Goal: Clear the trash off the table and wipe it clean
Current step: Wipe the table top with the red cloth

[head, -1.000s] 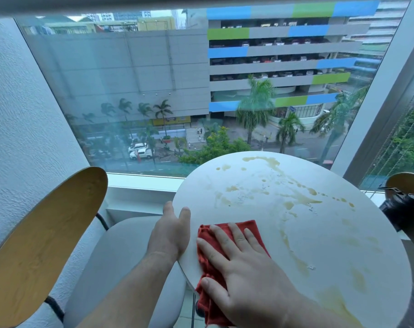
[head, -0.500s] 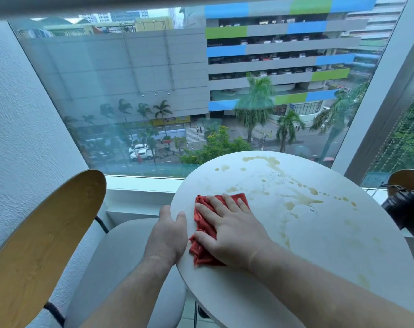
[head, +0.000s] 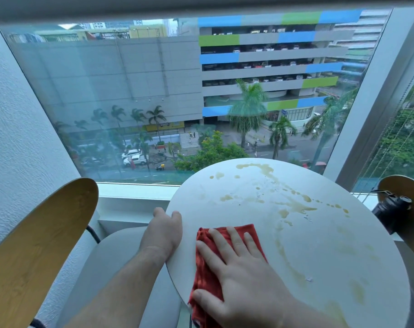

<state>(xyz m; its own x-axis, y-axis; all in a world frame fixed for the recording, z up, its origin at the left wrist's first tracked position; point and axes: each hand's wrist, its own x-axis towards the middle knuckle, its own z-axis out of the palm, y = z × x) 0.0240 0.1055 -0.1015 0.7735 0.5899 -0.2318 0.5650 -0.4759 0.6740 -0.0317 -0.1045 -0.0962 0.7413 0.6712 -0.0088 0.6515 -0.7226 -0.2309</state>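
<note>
While wiping near-left edge of round white table (head: 225,209), pressing soft red cloth (head: 207,268) flat under right hand (head: 236,268), fingers straight, spread; gripping left rim with left hand (head: 163,233); limp, light, likely to bunch; best driven by flat palm; tan spills (head: 296,205) across far half.

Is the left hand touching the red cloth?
Apart. The head view shows the left hand gripping the edge of the table, with a strip of bare white top between it and the red cloth under the right hand.
</note>
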